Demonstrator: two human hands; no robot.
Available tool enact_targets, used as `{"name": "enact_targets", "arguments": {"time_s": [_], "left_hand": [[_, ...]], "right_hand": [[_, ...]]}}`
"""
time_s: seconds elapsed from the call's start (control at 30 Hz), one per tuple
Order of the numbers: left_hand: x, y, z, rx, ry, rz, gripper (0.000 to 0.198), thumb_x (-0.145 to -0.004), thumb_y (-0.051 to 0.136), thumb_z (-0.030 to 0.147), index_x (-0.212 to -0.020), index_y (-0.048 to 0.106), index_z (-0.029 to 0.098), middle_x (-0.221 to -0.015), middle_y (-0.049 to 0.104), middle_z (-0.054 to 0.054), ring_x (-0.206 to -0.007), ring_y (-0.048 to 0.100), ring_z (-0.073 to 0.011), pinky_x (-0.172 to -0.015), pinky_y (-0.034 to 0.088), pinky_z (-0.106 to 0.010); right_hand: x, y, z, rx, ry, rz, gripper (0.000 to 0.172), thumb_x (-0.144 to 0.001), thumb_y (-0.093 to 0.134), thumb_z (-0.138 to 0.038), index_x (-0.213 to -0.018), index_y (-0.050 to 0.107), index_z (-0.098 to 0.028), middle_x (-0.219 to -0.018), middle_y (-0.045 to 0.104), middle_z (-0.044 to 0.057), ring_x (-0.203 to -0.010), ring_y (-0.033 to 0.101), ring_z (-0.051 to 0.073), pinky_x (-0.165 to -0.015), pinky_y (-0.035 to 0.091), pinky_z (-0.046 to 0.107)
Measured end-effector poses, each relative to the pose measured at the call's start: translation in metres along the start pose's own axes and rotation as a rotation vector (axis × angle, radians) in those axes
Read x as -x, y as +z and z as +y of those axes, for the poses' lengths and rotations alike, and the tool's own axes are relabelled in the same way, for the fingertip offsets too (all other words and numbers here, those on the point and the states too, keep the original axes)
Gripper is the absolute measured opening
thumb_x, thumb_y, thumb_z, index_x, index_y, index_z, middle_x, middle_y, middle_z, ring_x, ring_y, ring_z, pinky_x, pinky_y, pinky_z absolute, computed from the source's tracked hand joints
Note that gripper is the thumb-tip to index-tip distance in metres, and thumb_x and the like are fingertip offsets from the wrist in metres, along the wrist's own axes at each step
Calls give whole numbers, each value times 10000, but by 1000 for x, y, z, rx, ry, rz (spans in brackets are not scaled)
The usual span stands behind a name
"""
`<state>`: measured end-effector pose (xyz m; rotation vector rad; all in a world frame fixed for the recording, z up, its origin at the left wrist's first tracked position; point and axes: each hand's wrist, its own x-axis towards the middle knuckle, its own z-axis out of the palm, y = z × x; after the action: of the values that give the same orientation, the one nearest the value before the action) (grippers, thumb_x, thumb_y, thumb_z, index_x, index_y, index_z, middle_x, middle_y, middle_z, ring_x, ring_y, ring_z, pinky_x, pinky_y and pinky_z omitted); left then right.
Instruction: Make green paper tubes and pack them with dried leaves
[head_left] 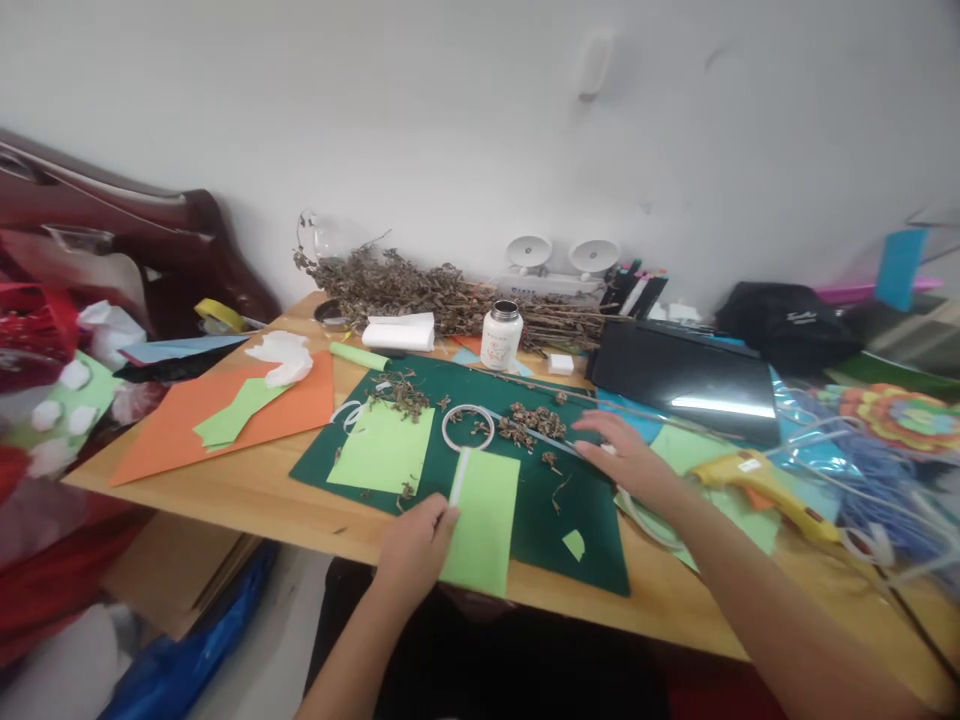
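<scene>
A pale wall [420, 120] stands behind a cluttered wooden table [262, 500], and I see a dark green mat [540, 560] spread near its front edge; my left hand [416, 540] is closed, thumb and curled fingers at the left edge of a light green sheet [484, 530], which lies at the mat's front edge with its lower end past it; a white strip [460, 478] runs along that same edge of the sheet, up to a white ring [446, 432] just beyond.

My right hand [619, 455] is over the mat's right side, fingers extended and loosely parted, near the end of a thin pale bar [551, 440]; I cannot tell whether it grips anything; crumpled dried leaves [529, 425] lie beside the bar, and a second green sheet [386, 450] lies to the left of the ring.

Farther back I have a white bottle [501, 338] standing upright before a heap of dried stems [420, 290]; a yellow glue gun [765, 485] lies on the right.
</scene>
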<state>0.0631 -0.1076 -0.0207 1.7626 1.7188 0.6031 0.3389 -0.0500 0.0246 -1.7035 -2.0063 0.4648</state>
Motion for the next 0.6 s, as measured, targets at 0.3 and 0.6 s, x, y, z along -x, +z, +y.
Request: {"name": "enact_targets", "arguments": {"time_s": [0.3,0.6], "left_hand": [[-1,-7,5,-168,-11,-95,203,-832,360,308,-774,533,220,-631,581,-17,-583,540,-171,-517,281,-227],[-19,-6,20,-759,230,-321,324,-879,287,361,-1012,533,197,-822,659,-80,-690,620,-210,-572,417,-271]], "right_hand": [[-39,54,-30,-66,-319,-82,264,-833,407,-323,-972,577,-176,-1096,569,99,-1071,486,202,-945,356,370],[-16,64,-36,176,-498,-386,147,-832,459,-236,-854,602,-207,-880,625,23,-821,562,158,-672,401,250]]}}
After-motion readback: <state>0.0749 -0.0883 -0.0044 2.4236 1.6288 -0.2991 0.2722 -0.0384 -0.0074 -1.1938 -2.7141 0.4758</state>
